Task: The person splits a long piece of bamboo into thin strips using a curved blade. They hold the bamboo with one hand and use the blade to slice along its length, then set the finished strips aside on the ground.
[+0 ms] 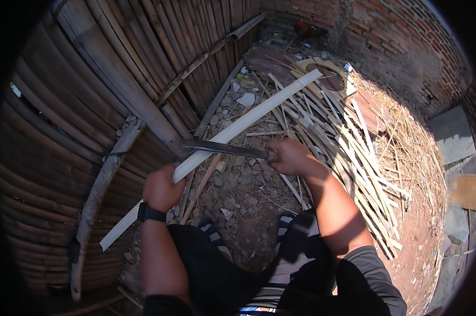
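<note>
Reaching forward, hands clench pale strip (left) and knife (right).

No lettering, number, label, brand or sign can be read anywhere in this view

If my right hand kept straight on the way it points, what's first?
Most likely the pale strip: the knife in the right hand crosses it in this view, with the tip pointing toward the bamboo pole beyond. Depth is unclear, so the hand might pass above the strip.
</note>
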